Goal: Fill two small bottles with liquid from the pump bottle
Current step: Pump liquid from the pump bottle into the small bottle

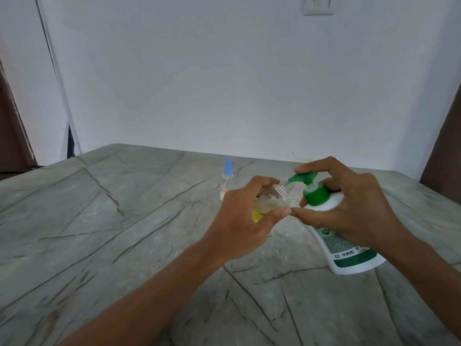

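Note:
A white pump bottle with a green collar and green pump head stands on the marbled table at the right. My right hand grips its neck, the index finger lying on the pump head. My left hand holds a small clear bottle tilted, its threaded mouth right under the pump's spout. A yellow patch shows at the small bottle's lower end. A second small clear bottle with a light blue spray cap stands upright just behind my left hand.
The grey veined table runs to a white wall at the back. A dark wooden frame stands at the right edge, another at the far left. A wall switch plate sits high up.

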Motion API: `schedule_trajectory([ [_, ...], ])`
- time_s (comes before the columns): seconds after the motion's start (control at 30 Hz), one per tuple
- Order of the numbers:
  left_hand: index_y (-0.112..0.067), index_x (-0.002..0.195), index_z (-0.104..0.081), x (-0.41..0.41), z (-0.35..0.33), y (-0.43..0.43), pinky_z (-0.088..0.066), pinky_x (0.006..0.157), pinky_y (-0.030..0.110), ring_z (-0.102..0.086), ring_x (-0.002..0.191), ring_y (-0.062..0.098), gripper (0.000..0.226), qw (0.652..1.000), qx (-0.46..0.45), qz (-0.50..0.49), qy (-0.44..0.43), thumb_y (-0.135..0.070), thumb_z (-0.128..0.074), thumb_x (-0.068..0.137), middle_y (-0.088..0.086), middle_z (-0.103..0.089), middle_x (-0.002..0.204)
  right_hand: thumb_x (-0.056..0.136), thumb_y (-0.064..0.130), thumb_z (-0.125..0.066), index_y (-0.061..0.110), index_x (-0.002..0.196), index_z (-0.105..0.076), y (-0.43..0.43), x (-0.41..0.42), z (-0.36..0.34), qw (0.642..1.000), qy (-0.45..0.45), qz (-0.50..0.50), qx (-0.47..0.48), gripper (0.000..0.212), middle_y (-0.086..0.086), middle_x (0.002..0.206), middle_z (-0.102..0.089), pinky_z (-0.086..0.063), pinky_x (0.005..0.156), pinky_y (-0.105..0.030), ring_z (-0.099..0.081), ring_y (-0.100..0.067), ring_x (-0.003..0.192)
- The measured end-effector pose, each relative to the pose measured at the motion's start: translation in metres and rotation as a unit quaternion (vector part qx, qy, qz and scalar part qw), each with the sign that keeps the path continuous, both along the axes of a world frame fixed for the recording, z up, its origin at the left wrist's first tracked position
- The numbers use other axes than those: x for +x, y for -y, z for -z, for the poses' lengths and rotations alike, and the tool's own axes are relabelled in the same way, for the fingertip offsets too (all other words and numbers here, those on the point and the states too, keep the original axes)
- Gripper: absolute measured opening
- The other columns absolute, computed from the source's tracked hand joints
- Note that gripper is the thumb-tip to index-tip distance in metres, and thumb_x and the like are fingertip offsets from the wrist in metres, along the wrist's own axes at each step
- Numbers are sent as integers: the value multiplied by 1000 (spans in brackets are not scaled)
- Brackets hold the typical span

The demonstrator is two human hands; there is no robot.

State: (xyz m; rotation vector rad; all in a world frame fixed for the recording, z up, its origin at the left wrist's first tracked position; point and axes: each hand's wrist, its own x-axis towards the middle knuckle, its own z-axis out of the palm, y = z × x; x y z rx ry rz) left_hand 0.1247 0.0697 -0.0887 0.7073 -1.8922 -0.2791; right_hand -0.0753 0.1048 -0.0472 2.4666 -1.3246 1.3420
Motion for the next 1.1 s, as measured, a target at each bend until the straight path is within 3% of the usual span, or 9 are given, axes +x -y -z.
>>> schedule_trajectory([
  [0.13, -14, 120, -57, -2, 1, -2, -54, 76, 17, -64, 93, 0, 44, 1000, 6, 11, 1, -33, -73, 83, -7, -69, 105, 59, 47, -84, 42, 107, -56, -1, -1, -1, 1000, 4, -3, 4, 56, 18, 80, -72, -50, 58, -5, -67, 7, 68],
  [0.4, -16, 121, -57, -1, -1, 0, -51, 76, 11, -62, 93, -6, 46, 1000, 0, 0, -7, -35, -72, 83, -13, -67, 105, 65, 53, -79, 39, 126, -50, 0, -2, 1, 999, -37, -5, -3, 69, 22, 82, -70, -47, 63, -3, -66, 6, 74],
  [0.57, -15, 121, -57, -1, -2, -1, -50, 76, 10, -63, 94, -4, 46, 1000, -1, 7, -10, -36, -72, 83, -10, -68, 106, 62, 50, -82, 40, 120, -52, -1, -1, 1, 1000, -18, 0, -5, 67, 22, 80, -70, -46, 60, -2, -66, 7, 74],
  [0.7, -13, 120, -58, -2, -2, -3, -50, 74, 11, -64, 91, -2, 45, 1000, -4, 11, -10, -34, -73, 82, -6, -69, 105, 60, 46, -85, 43, 112, -54, -2, -2, -1, 1000, 1, -6, 1, 61, 18, 80, -72, -52, 59, -10, -69, 4, 69],
  [0.83, -12, 120, -57, -3, -1, -3, -54, 77, 18, -64, 93, 1, 45, 1000, -5, 13, -3, -33, -73, 83, -6, -69, 105, 61, 44, -83, 45, 104, -53, -3, -2, -2, 1000, 5, -8, -4, 53, 18, 78, -72, -46, 55, -3, -67, 7, 67],
  [0.9, -11, 120, -58, -3, 0, -2, -54, 77, 20, -65, 93, 1, 45, 1000, -4, 13, -2, -33, -73, 83, -6, -69, 105, 62, 47, -81, 44, 107, -52, -3, -1, -1, 1000, -1, -8, -2, 54, 19, 78, -72, -47, 55, -4, -67, 6, 68],
  [1.1, -13, 121, -57, -1, -2, -1, -47, 75, 6, -61, 92, -8, 45, 1000, -2, 4, -6, -32, -73, 83, -14, -66, 104, 66, 50, -79, 39, 127, -50, -1, -1, 1, 999, -33, -14, -12, 69, 21, 80, -70, -48, 63, -5, -67, 5, 72],
])
